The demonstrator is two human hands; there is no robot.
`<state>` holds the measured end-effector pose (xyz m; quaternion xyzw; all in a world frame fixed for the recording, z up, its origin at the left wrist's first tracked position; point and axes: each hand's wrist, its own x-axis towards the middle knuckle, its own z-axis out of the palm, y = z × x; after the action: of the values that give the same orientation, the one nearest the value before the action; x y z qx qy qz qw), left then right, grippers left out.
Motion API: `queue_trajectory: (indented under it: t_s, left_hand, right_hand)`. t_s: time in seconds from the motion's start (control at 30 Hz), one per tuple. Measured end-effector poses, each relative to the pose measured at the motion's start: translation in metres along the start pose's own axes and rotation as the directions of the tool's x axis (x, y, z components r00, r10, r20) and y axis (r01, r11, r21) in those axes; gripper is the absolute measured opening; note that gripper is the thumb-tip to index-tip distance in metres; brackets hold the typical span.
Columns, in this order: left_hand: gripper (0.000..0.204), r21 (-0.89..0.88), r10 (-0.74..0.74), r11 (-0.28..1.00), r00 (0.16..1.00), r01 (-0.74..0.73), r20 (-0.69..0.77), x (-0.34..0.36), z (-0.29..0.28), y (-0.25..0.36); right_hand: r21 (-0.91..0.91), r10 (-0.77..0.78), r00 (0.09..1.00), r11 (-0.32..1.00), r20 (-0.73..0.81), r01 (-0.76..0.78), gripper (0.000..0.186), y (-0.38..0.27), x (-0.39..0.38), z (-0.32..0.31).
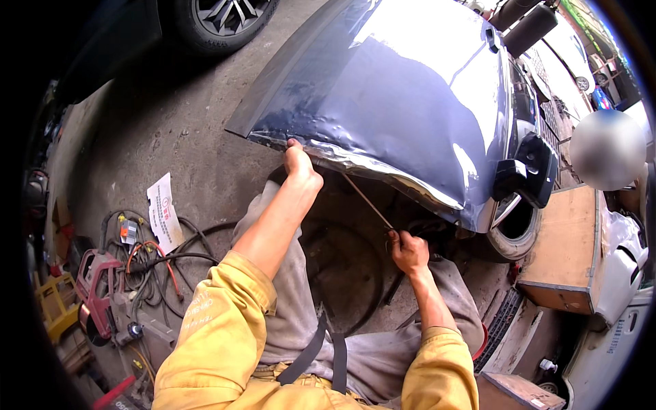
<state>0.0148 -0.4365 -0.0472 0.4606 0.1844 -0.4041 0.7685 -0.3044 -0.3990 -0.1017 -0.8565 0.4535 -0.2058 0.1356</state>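
A large dark blue car body panel (403,109) spreads out in front of me, glossy with bright reflections. Its near edge looks bent and crumpled, with bare metal showing. My left hand (298,162) is closed on that edge toward its left end, thumb on top and the other fingers hidden beneath. Closed around a thin metal rod (367,201), my right hand (410,251) is below the panel, above my right knee. The rod slants up and leftward to the panel's underside, where its far end is hidden. A black side mirror (529,171) juts out at right.
Tangled cables (147,263) and a white printed sheet (164,213) lie on the floor at left, near a red-framed tool (96,287). A wooden box (562,242) stands at right beside a tyre (512,240). Another car's wheel (222,24) shows at top left.
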Motion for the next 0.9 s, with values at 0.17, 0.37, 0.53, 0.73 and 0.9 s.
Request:
queue_trajectory:
  t_s: [0.17, 0.37, 0.53, 0.73, 0.9]
  left_hand:
    - [0.053, -0.03, 0.005, 1.0, 1.0, -0.006, -0.012, -0.016, -0.003, 0.009]
    - [0.049, -0.013, -0.019, 1.0, 1.0, 0.018, -0.014, -0.016, 0.003, 0.005]
    - [0.045, -0.083, 0.052, 0.995, 0.995, -0.059, -0.086, 0.011, -0.003, -0.007]
    - [0.046, -0.061, 0.077, 0.996, 0.994, -0.072, 0.077, 0.017, -0.017, -0.005]
    - [0.035, -0.037, 0.024, 0.999, 0.999, -0.022, 0.046, 0.019, -0.016, -0.008]
  right_hand:
    - [0.061, -0.089, 0.991, 0.994, -0.104, 0.096, 0.025, 0.005, 0.006, 0.02]
    - [-0.134, -0.199, 0.972, 0.974, -0.126, 0.182, 0.019, 0.043, 0.011, 0.049]
    - [-0.08, -0.108, 0.992, 0.992, -0.068, 0.103, 0.027, 0.023, 0.006, 0.034]
    - [-0.006, -0.045, 0.996, 0.999, 0.079, 0.045, 0.04, -0.028, 0.008, -0.037]
    - [0.004, 0.039, 0.987, 0.999, 0.158, -0.04, 0.039, -0.04, 0.003, -0.045]
